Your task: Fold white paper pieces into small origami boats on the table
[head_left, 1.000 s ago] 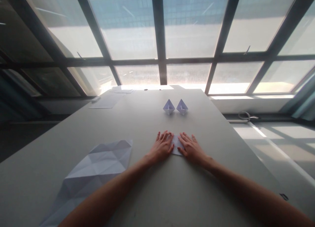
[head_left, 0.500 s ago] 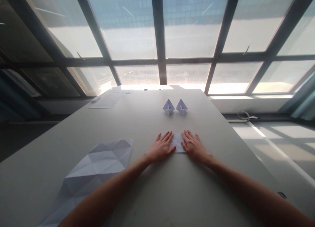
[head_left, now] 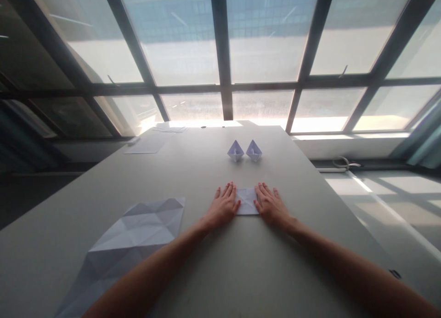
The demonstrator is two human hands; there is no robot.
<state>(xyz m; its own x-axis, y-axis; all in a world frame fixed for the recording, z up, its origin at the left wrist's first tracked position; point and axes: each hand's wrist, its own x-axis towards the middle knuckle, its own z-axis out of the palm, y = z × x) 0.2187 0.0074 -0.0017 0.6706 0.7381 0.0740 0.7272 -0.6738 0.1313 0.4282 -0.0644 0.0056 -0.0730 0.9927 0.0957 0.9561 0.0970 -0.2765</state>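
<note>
A small folded white paper (head_left: pixel 246 201) lies flat on the grey table (head_left: pixel 213 272) in front of me. My left hand (head_left: pixel 222 207) rests flat at its left edge with fingers stretched out. My right hand (head_left: pixel 271 204) lies flat at its right edge, fingers also stretched out. Both hands press down beside the paper and hold nothing. Beyond them stand two small folded paper boats (head_left: pixel 245 150) side by side.
A large creased white sheet (head_left: pixel 131 240) lies on the table at my left. More flat sheets (head_left: pixel 148 144) lie at the far left corner. Big windows (head_left: pixel 220 56) stand behind the table's far edge; the floor drops away on the right.
My hands have slid apart from the middle of the small paper to its left and right edges, so more of it shows.
</note>
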